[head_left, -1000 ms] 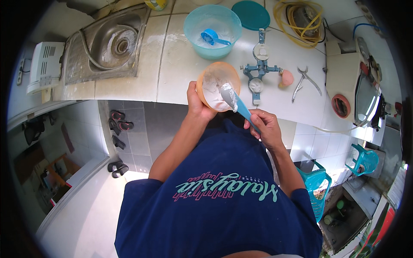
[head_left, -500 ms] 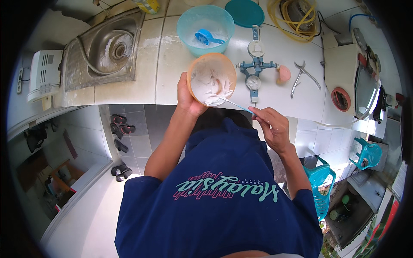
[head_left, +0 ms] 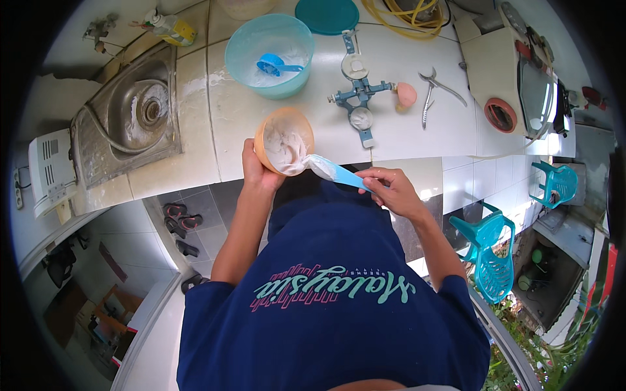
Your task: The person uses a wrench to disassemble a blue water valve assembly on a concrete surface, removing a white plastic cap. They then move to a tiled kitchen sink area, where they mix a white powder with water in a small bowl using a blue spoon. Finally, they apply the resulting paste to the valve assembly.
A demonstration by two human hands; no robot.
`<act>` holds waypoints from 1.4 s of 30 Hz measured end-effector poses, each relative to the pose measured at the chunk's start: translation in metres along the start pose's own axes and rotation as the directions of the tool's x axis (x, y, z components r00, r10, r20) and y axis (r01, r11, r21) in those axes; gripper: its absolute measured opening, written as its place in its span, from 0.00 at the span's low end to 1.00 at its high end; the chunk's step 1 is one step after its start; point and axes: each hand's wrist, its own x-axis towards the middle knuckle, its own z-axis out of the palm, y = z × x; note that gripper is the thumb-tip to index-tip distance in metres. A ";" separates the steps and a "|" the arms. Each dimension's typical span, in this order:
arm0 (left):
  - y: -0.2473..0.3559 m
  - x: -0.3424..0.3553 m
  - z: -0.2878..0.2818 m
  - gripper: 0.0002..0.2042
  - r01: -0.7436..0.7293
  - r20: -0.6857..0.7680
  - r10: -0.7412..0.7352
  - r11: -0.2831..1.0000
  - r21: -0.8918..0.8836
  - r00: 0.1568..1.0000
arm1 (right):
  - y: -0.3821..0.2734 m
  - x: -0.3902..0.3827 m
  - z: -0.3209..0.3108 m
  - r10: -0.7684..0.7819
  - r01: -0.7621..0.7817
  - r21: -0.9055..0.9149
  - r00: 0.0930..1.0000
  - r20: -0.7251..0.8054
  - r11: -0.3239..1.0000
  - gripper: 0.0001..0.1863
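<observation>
My left hand (head_left: 259, 172) is wrapped around an orange mixing bowl (head_left: 260, 147), tilted toward my right over the counter's front edge. Thick white paste (head_left: 285, 138) coats its inside. In my right hand (head_left: 391, 189) is the handle of a light blue spatula (head_left: 350, 178); its paste-covered blade touches the bowl's right rim. Beyond the bowl stands a translucent teal tub (head_left: 271, 88) with white powder and a blue scoop (head_left: 270, 64) inside. To its right lies a blue-grey metal dental articulator (head_left: 362, 91), with white plaster on its two ends.
Right of the articulator are a rounded pink piece (head_left: 405, 96), metal plaster nippers (head_left: 432, 91) and a beige machine (head_left: 476, 68). A teal lid (head_left: 326, 15) and yellow tubing (head_left: 405, 27) lie at the back. A steel sink (head_left: 124, 146) is at left, teal chairs (head_left: 492, 260) at right.
The bowl has tipped further toward my right hand. The spatula has turned from edge-on to showing its broad face, and its blade has moved out to the rim. My view has shifted right.
</observation>
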 end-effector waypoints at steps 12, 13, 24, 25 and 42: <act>0.038 -0.002 -0.001 0.26 0.005 -0.196 0.016 0.994 0.106 0.981 | 0.051 0.039 0.026 -0.461 -0.152 -0.592 0.489 -0.741 0.791 0.17; 0.039 0.000 -0.001 0.26 0.016 -0.195 0.007 0.993 0.115 0.981 | 0.056 0.045 0.028 -0.463 -0.162 -0.603 0.498 -0.733 0.781 0.17; 0.047 0.004 -0.010 0.26 0.089 -0.153 -0.068 0.986 0.139 0.986 | 0.063 0.057 0.042 -0.444 -0.251 -0.585 0.447 -0.777 0.771 0.18; 0.048 0.002 -0.009 0.26 0.091 -0.154 -0.069 0.986 0.142 0.986 | 0.063 0.058 0.042 -0.444 -0.254 -0.586 0.445 -0.778 0.770 0.18; 0.040 0.001 0.005 0.25 0.091 -0.114 -0.092 0.996 -0.020 0.989 | 0.006 0.009 0.073 -0.480 0.141 -0.505 0.597 -0.642 0.851 0.18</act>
